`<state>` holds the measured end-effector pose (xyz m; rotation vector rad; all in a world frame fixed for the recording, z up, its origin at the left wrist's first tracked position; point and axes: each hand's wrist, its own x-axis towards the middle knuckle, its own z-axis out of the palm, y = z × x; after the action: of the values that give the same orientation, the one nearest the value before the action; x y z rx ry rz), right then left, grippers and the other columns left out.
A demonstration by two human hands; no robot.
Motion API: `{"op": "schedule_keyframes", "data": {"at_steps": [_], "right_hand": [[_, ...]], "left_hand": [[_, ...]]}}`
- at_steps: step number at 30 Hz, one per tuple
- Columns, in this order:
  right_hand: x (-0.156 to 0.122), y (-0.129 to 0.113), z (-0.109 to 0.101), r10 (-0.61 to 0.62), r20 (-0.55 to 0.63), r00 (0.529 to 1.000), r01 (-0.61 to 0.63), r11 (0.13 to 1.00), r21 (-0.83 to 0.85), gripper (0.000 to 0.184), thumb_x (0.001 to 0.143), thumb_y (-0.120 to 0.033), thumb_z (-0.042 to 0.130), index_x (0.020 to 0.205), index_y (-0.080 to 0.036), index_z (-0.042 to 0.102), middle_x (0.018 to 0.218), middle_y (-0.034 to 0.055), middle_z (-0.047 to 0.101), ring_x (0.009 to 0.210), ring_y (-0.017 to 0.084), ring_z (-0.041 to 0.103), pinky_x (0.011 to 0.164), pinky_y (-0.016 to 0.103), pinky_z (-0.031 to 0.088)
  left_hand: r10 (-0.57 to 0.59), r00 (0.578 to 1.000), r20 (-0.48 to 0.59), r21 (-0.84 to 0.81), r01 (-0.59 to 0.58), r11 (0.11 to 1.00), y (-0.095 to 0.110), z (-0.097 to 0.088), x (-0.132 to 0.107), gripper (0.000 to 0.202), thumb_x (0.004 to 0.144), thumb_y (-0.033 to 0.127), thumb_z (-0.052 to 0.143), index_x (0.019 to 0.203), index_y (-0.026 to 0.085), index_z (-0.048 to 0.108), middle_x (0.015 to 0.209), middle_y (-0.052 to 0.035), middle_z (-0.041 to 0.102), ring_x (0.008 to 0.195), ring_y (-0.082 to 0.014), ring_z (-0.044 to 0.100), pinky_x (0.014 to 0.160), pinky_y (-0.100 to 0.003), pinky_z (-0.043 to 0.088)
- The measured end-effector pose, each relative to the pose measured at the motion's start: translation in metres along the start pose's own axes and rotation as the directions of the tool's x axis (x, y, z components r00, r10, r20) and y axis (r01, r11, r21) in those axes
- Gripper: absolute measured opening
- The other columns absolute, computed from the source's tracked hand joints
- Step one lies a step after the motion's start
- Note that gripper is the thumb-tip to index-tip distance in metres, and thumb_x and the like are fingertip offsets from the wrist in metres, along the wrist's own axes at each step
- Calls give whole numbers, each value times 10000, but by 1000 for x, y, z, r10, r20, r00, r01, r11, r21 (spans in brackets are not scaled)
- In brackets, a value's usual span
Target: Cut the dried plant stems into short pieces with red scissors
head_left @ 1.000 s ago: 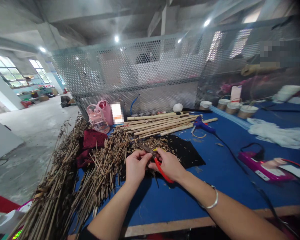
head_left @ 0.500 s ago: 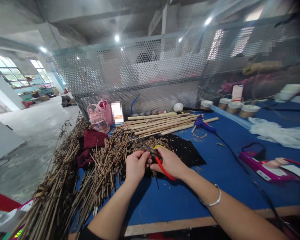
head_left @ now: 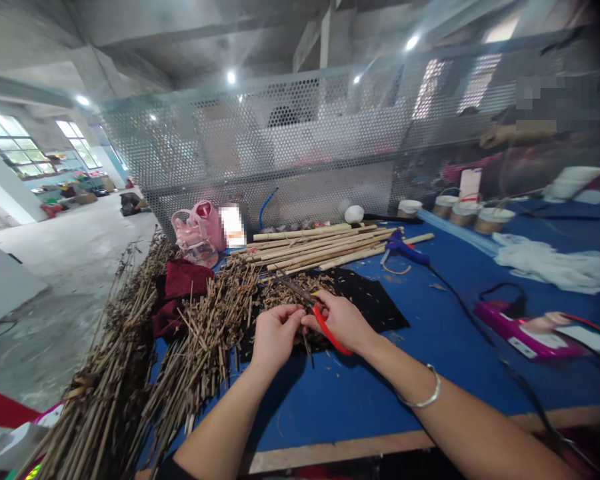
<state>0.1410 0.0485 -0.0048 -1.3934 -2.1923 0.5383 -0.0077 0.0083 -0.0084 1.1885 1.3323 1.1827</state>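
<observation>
I look down on a long table covered in blue cloth, with a bare wooden strip along its near edge. A perforated metal screen stands along the far side, and a concrete hall with windows opens to the left.

Compared with half a second ago, little differs. Both hands stay together over the near edge of the black cloth, and the yellow bit of handle that showed then is now almost covered.

My left hand has its grip curled shut, fingertips pinched on a thin dark stem that slants up and away to the left. My right hand has its grip closed around the red-handled cutters, whose head meets the stem just beside the left fingertips. A thin metal bangle circles the right wrist.

A heap of dry stalks, brown, brittle and ragged, spills over the left end of the table. Smooth pale bamboo sticks lie side by side beyond the black cloth. A blue glue gun with a dark cord rests at their right end. Crumpled white cloth and a glossy pink device lie well off to the right.
</observation>
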Motion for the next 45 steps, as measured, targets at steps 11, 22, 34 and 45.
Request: {"op": "schedule_keyframes", "data": {"at_steps": [11,22,34,45], "right_hand": [[-1,-1,0,-56,43,998,55,998,27,305,688,-445,609,836,-208,486,723,0,589,616,139,527,549,225,342],[-4,-4,7,-118,-21,993,118,993,9,328,681,-440,624,818,-195,455,796,32,571,694,161,525,608,258,367],[-1,-1,7,-16,7,1000,17,997,-81,297,730,-506,538,714,-214,488,636,4,593,534,135,524,485,222,288],[-3,-5,7,-117,-32,993,111,982,-150,365,667,-490,619,807,-195,456,795,37,563,706,169,532,601,251,348]], "left_hand": [[48,999,3,-41,-48,998,4,-2,1,294,731,389,557,819,131,668,641,-26,630,443,-76,476,391,-171,396],[15,998,67,-102,-8,995,4,3,-2,313,723,436,553,674,135,624,582,-2,600,425,-73,476,409,-180,427],[24,999,40,-74,-20,997,4,1,-1,339,738,438,532,820,141,674,602,-22,630,462,-94,518,391,-169,426],[77,994,-71,-30,-79,996,-2,-2,3,257,699,380,590,661,130,636,501,-1,550,379,-69,420,353,-173,339]]}}
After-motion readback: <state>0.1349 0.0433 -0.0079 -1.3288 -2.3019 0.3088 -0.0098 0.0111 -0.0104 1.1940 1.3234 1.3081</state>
